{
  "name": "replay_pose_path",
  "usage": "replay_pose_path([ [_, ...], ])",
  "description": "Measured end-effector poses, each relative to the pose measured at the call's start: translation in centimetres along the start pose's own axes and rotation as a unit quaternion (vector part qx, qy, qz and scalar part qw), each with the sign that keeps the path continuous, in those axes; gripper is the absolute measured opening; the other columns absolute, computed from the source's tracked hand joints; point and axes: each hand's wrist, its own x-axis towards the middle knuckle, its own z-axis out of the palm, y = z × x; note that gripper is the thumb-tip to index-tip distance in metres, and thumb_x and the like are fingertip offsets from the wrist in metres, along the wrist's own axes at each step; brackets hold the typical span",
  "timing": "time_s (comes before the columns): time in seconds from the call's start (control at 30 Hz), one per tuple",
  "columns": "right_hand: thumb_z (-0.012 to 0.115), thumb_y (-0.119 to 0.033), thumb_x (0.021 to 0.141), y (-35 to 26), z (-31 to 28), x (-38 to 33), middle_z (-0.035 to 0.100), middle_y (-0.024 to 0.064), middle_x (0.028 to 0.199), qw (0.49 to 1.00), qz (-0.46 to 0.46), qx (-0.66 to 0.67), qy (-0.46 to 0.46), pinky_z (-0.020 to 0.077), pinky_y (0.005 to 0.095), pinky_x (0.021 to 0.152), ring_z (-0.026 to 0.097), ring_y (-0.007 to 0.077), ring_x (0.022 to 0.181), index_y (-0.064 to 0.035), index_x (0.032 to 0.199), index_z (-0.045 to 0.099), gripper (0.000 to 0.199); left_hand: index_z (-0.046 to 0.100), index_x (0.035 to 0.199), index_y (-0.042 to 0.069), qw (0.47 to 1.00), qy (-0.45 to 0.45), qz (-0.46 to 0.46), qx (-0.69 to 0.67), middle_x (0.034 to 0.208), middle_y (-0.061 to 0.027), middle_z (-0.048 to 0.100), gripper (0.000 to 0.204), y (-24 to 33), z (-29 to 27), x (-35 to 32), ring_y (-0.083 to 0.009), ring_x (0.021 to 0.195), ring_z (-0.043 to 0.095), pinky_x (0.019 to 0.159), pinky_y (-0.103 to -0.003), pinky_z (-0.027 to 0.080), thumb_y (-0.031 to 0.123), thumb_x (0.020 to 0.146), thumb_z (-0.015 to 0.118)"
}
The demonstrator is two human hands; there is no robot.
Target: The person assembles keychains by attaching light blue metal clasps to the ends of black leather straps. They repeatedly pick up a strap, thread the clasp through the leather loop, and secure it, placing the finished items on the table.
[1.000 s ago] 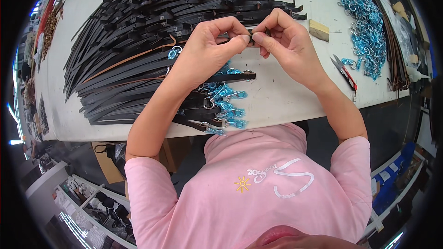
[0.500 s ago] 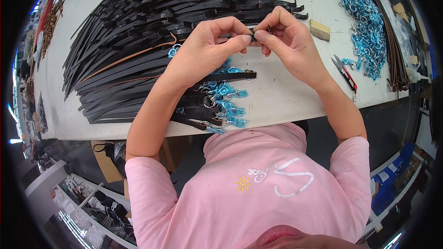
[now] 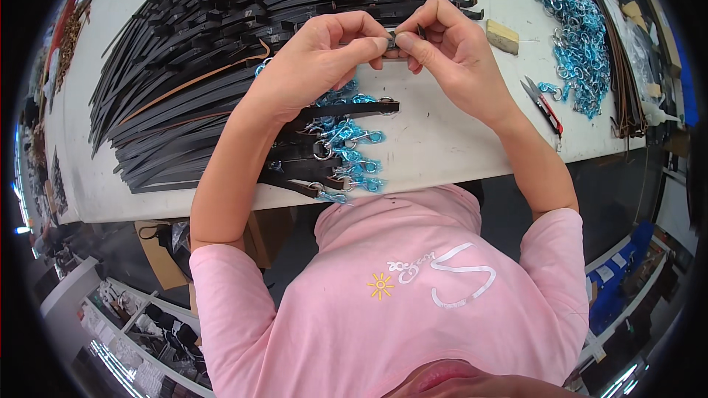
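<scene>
Fingers (image 3: 369, 47) of the left hand (image 3: 321, 55) and right hand (image 3: 459, 51) pinch a small dark piece (image 3: 391, 41) between them, above the counter (image 3: 442, 136) — apparently fine two-handed work, calling for a steady grip. Black straps (image 3: 169, 133) crowd the left hand's side; a yellowish block (image 3: 502, 36), red-handled snips (image 3: 549, 113) and blue-wrapped metal rings (image 3: 579, 37) lie rightward — seemingly out of the way.

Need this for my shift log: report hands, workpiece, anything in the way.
Left hand and right hand, both pinching. Small dark piece between them. In the way: fingertips, hiding most of it. Red-handled snips off right, untouched.
</scene>
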Motion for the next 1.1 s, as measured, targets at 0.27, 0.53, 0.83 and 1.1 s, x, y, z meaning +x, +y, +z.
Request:
replay_pose_path([
  [0.27, 0.061, -0.006, 0.098, -0.3, 0.1, -0.1, 0.064, 0.0053, 0.09, 0.999, 0.031, 0.033, 0.006, 0.0531, 0.0244, 0.071, 0.063, 0.0097, 0.078, -0.0003, 0.101, 0.055, 0.009, 0.067, 0.095, 0.0, 0.989, 0.048, 0.128, 0.048, 0.084, 0.0026, 0.062, 0.021, -1.9, 1.1, 0.3, -0.0052, 0.082, 0.052, 0.077, -0.021, 0.043, 0.021, 0.096, 0.068],
  [0.53, 0.057, -0.003, 0.1, -0.5, 0.9, -0.7, 0.061, 0.0073, 0.098, 0.999, 0.04, -0.026, 0.01, 0.0537, 0.0257, 0.081, 0.065, 0.0121, 0.086, -0.0002, 0.108, 0.051, 0.01, 0.061, 0.085, -0.002, 0.974, 0.115, 0.16, 0.11, 0.075, -0.0015, 0.062, 0.023, -2.6, 1.8, 0.7, -0.0079, 0.069, 0.05, 0.063, -0.026, 0.041, 0.019, 0.093, 0.066],
  [0.83, 0.056, -0.002, 0.1, -1.4, 0.3, -0.6, 0.06, 0.0069, 0.098, 0.999, 0.037, -0.002, 0.002, 0.0522, 0.0257, 0.08, 0.065, 0.0123, 0.089, -0.0006, 0.108, 0.051, 0.009, 0.066, 0.105, 0.003, 0.998, -0.029, 0.049, -0.021, 0.082, 0.0012, 0.065, 0.028, -0.7, -0.5, -0.3, -0.0005, 0.062, 0.047, 0.055, -0.017, 0.037, 0.029, 0.104, 0.056],
  [1.1, 0.062, -0.002, 0.093, -0.9, 0.3, -0.7, 0.062, 0.0053, 0.092, 0.999, 0.031, -0.021, 0.016, 0.0521, 0.0256, 0.074, 0.063, 0.0096, 0.083, 0.001, 0.102, 0.057, 0.011, 0.067, 0.104, 0.0, 0.999, -0.026, 0.042, -0.01, 0.083, -0.0028, 0.068, 0.019, -0.7, -0.4, -0.2, -0.0051, 0.067, 0.054, 0.065, -0.021, 0.048, 0.017, 0.099, 0.061],
])
